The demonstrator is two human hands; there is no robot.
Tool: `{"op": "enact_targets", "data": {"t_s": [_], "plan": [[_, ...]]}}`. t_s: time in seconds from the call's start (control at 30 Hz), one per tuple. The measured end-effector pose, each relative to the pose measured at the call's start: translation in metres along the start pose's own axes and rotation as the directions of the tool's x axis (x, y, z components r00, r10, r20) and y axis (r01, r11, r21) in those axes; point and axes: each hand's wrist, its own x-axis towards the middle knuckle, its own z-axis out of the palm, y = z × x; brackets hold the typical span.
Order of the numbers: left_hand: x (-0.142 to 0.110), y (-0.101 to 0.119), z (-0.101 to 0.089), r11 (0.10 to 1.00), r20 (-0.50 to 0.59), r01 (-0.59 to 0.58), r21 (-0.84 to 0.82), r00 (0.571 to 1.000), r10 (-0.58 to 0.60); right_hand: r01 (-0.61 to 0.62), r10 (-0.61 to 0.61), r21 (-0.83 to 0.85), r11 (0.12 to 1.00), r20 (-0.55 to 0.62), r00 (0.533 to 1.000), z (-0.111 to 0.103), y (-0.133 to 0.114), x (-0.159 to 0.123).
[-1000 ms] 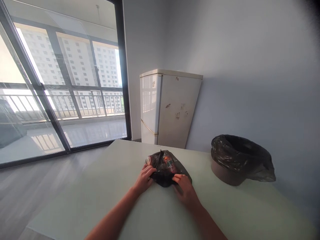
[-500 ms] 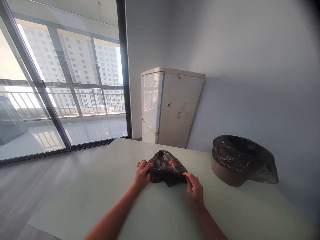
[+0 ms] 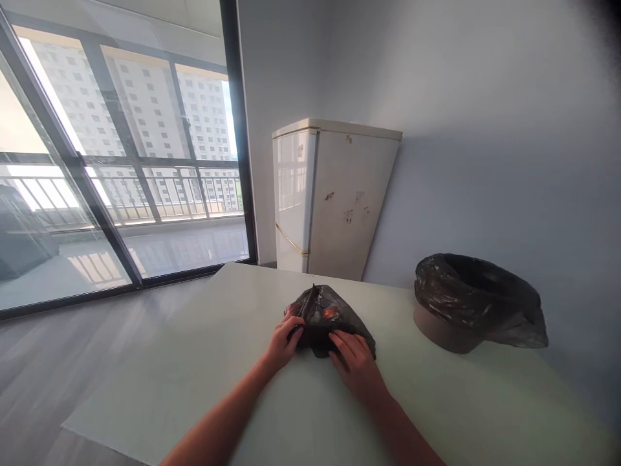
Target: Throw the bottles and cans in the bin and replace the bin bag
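Note:
A black plastic garbage bag (image 3: 339, 309) lies on the pale table, thin enough that something orange-red shows through its film. Its open edge faces me, bunched into a dark fold. My left hand (image 3: 284, 340) pinches the left part of that edge between thumb and fingers. On the right part, my right hand (image 3: 353, 357) grips the fold, fingers over the top and thumb beneath. The bag's contents are only partly visible through the plastic.
At the table's (image 3: 204, 349) right stands a brownish trash bin (image 3: 444, 333) lined with a black bag (image 3: 451, 294), whose loose side hangs over the rim. Behind the table are a white refrigerator (image 3: 347, 207) and a glass sliding door (image 3: 160, 155).
My right hand has moved left along the bag's edge, closer to my left hand, and its fingers now lie over the fold. My left hand has shifted slightly right.

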Motion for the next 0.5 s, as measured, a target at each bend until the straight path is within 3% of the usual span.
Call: {"op": "enact_targets", "data": {"t_s": [0.1,0.23,0.3,0.37,0.43,0.5], "plan": [[-0.001,0.009,-0.004,0.965,-0.142,0.183,-0.188,0.967,-0.211,-0.070,0.068,-0.060,0.996,-0.036,0.997,0.007,0.001,-0.001],[0.004,0.014,-0.011,0.873,-0.252,0.322,-0.366,0.869,-0.427,-0.131,0.130,-0.022,0.991,-0.062,0.990,0.001,0.006,-0.006],[0.009,0.009,-0.014,0.826,-0.366,0.353,-0.440,0.769,-0.524,-0.133,0.134,0.010,0.991,-0.046,0.990,-0.007,0.008,-0.007],[0.014,-0.002,-0.018,0.771,-0.456,0.383,-0.509,0.639,-0.619,-0.120,0.121,0.039,0.992,-0.031,0.992,-0.015,0.011,-0.007],[0.018,-0.016,-0.023,0.711,-0.492,0.427,-0.559,0.519,-0.699,-0.104,0.105,0.072,0.992,-0.018,0.994,-0.023,0.016,-0.006],[0.018,-0.032,-0.028,0.669,-0.503,0.476,-0.571,0.441,-0.743,-0.087,0.086,0.098,0.991,0.006,0.996,-0.030,0.022,-0.005]]}}
